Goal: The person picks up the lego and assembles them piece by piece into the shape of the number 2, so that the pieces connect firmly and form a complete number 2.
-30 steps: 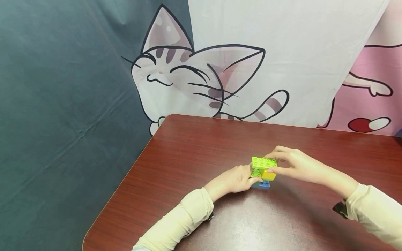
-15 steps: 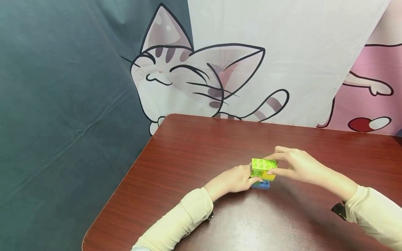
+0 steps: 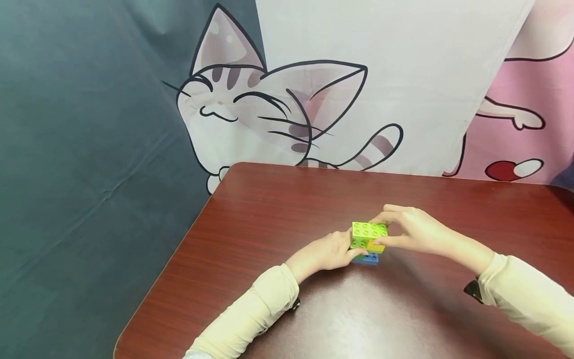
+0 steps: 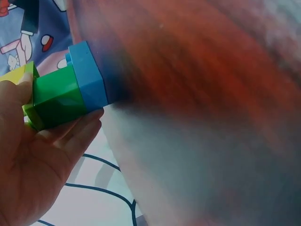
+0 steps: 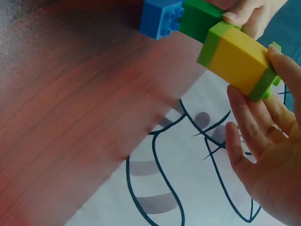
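Toy building bricks stand stacked on the table. At the bottom is a blue brick (image 3: 369,259), with a dark green brick (image 4: 59,94) on it. Above sits a lime-green piece (image 5: 215,44), then a yellow brick (image 5: 244,59) overhanging to the right, topped by a lime-green studded brick (image 3: 369,230). My left hand (image 3: 329,252) holds the dark green brick and lime piece from the left, its fingertips reaching the blue brick. My right hand (image 3: 417,229) pinches the upper lime-green and yellow bricks between thumb and fingers. Fingers behind the stack are hidden in the head view.
The reddish-brown wooden table (image 3: 269,209) has rounded corners and a glare patch near the front. Behind it hangs a white cloth (image 3: 403,50) with a cartoon cat. A dark green curtain (image 3: 89,149) hangs at the left.
The head view has shifted slightly, moving everything a little to the left. The top lime-green brick sits slightly lower over the blue one. Both hands keep their hold.
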